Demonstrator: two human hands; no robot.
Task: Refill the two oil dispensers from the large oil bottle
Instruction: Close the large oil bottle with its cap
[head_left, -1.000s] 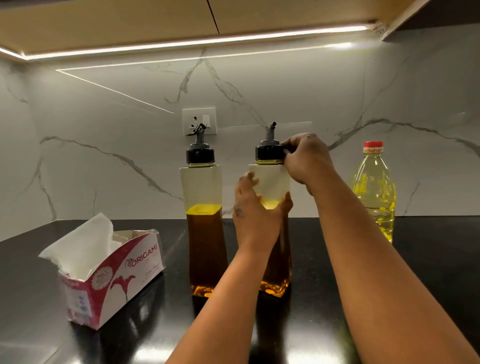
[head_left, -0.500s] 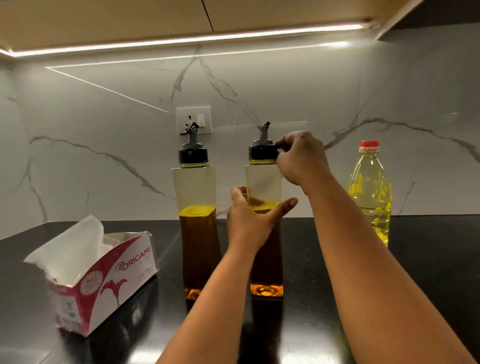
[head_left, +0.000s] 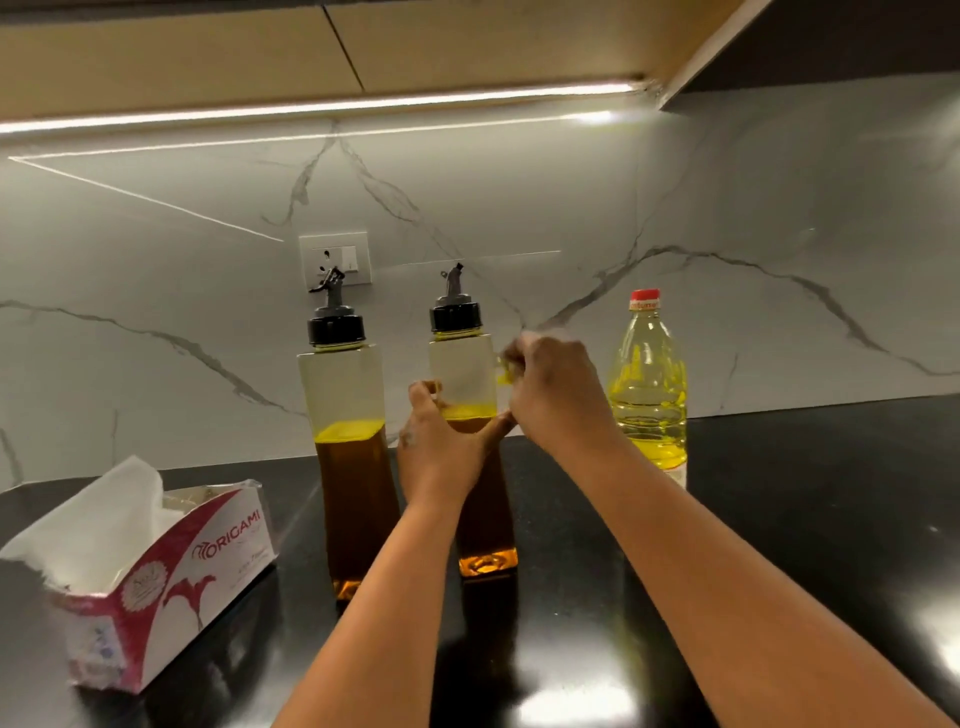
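Two tall clear oil dispensers with black pour caps stand on the black counter, each about half full of dark oil. My left hand (head_left: 441, 452) grips the body of the right dispenser (head_left: 462, 364) at the oil line, thumb on its right side. My right hand (head_left: 556, 395) is blurred beside that dispenser's upper right edge with curled fingers, below its cap (head_left: 456, 317), and nothing shows in it. The left dispenser (head_left: 343, 395) stands untouched. The large oil bottle (head_left: 647, 395), red cap on, partly filled with yellow oil, stands to the right by the wall.
An open tissue box (head_left: 156, 571) lies at the front left of the glossy black counter (head_left: 779, 493). A marble backsplash with a wall socket (head_left: 335, 257) rises behind the bottles. Cabinets with a light strip hang overhead.
My right hand has come off the right dispenser's cap and dropped down beside the bottle's upper body. My left hand keeps its grip on the dispenser.
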